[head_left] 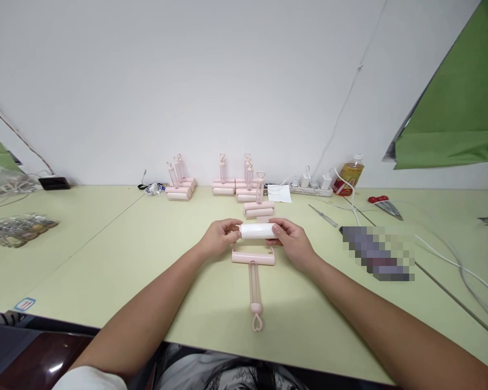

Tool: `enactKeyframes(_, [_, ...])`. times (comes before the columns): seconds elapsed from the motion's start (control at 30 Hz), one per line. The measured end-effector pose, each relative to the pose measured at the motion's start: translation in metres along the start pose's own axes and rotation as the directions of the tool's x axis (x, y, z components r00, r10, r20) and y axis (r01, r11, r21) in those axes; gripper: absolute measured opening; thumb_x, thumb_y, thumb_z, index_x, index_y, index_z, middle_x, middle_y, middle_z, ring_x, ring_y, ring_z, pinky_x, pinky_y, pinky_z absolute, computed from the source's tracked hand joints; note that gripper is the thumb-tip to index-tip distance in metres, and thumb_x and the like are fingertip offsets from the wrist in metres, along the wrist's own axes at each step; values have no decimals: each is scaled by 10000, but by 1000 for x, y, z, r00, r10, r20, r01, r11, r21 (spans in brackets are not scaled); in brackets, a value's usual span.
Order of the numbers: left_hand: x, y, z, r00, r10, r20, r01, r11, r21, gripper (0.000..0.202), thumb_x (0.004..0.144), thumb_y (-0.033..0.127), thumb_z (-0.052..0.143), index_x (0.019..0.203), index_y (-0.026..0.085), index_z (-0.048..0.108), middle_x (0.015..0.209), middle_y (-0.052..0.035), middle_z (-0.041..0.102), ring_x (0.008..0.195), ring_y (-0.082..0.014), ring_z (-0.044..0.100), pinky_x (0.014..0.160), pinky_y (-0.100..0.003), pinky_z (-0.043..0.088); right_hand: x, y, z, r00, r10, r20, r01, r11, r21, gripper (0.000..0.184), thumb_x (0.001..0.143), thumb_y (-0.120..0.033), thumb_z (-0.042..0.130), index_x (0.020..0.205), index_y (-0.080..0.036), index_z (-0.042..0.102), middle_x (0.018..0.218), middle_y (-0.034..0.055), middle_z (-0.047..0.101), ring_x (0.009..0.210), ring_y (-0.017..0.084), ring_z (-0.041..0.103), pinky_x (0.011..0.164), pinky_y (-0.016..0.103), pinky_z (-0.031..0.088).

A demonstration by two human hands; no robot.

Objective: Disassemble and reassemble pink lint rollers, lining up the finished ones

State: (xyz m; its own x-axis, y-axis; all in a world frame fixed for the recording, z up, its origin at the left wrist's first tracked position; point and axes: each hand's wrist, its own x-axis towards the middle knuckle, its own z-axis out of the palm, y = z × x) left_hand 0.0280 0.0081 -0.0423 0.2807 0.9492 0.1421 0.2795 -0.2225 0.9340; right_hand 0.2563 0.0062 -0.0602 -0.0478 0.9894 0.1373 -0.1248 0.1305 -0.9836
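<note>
Between my two hands is a white lint roller refill [257, 231], level and just above the table. My left hand [222, 236] grips its left end with thumb and fingers. On the other end, my right hand [289, 238] has its thumb pressed to the front, with the fingers partly hidden behind. Below the roll lies a pink lint roller frame [252, 257], its clear handle [255, 287] pointing toward me and ending in a heart-shaped loop. Right behind the roll stands a pink lint roller [259, 210] with its handle up.
More pink lint rollers [223, 189] stand along the wall. To the right are a power strip [311, 190], a drink bottle [350, 174], a thin knife [323, 215], red-handled scissors [385, 206], a blurred-out object [376, 254] and white cables. Packaged items [18, 228] lie at left.
</note>
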Motion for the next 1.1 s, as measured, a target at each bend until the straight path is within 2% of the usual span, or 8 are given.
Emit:
enactKeyframes(0.17, [3,-5,-1,1000,-24,-12,24,998,-64,362,720,286,626,1055,151,615,803,-19,647,575,-101,573,538,-227,461,1,0,0,1000,-4,-22,4,1000,3,422,689,-474,749,976,-178,665,968,38,648,693,158,658,646,368,641])
enactKeyframes(0.33, [4,-5,-3,994,-107,-2,106,987,-120,333,738,254,584,1060,171,599,762,2,614,564,-110,607,469,-203,443,2,3,-3,999,-12,-38,12,1000,6,408,705,-463,738,987,-178,660,973,32,638,699,150,652,643,349,640])
enactKeyframes(0.57, [6,-1,-2,976,-219,-15,211,953,-216,328,758,241,565,1069,147,609,720,-19,624,556,-120,606,447,-213,461,4,6,-4,999,-22,-26,22,1000,2,402,724,-465,722,997,-179,656,979,33,634,750,159,646,658,350,640])
enactKeyframes(0.73, [8,-10,0,969,-245,15,243,946,-216,440,755,201,577,1185,116,545,605,4,595,476,-113,560,454,-228,463,3,6,-3,999,-21,-26,21,1000,4,418,716,-479,726,996,-178,655,975,32,629,753,158,641,655,352,642])
enactKeyframes(0.87, [10,-20,-1,983,-164,-84,162,986,-38,382,750,242,604,1114,125,610,726,-31,647,582,-139,604,539,-263,482,3,5,-2,999,-23,-31,23,1000,5,402,720,-472,723,989,-182,656,971,30,627,758,158,638,661,348,638])
enactKeyframes(0.93, [10,-22,-4,987,-67,-143,89,985,151,311,787,294,582,1055,155,658,811,-53,684,686,-168,628,633,-294,494,3,5,-3,999,-31,-33,31,999,6,391,728,-472,714,986,-184,657,966,31,628,773,163,638,668,348,636])
enactKeyframes(1.03, [10,-20,-7,987,78,-140,-10,903,430,240,811,300,552,964,207,711,905,-63,711,839,-217,626,772,-334,476,4,6,-4,999,-36,-40,36,999,-5,401,741,-482,697,1004,-183,652,962,32,630,750,161,642,666,346,631])
enactKeyframes(1.1, [10,-19,-9,989,112,-99,-47,862,505,199,766,241,573,881,221,735,923,-66,712,891,-243,616,809,-345,460,4,7,-5,998,-37,-47,36,999,-20,414,748,-489,689,1023,-182,645,956,29,630,708,150,645,654,339,628])
